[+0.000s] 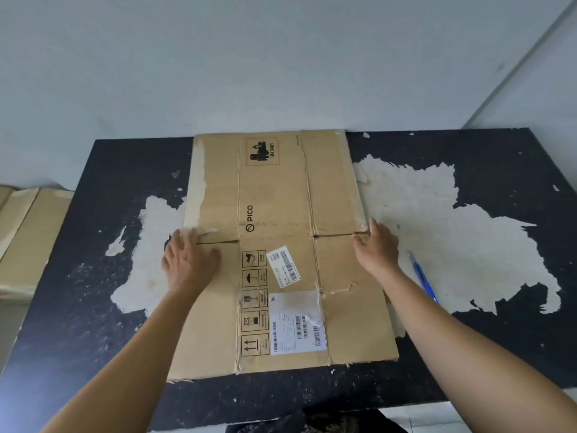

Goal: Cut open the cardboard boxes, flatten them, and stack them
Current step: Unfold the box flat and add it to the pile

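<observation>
Flattened PICO box (281, 198) lies on the black table (93, 339) — left hand (190, 264) spread, pressing its left edge; right hand (379, 248) at the right edge, grip unclear. Probably light and stiff, floppy at creases — lift by both sides. Blue utility knife (423, 279) lies alongside.

Your left hand (190, 260): palm down, fingers spread flat, forearm extended forward. Your right hand (376, 248): palm down, fingers straight, close together, forearm angled inward.

Bare forearms (134, 348), dark patterned garment (315, 423)
</observation>
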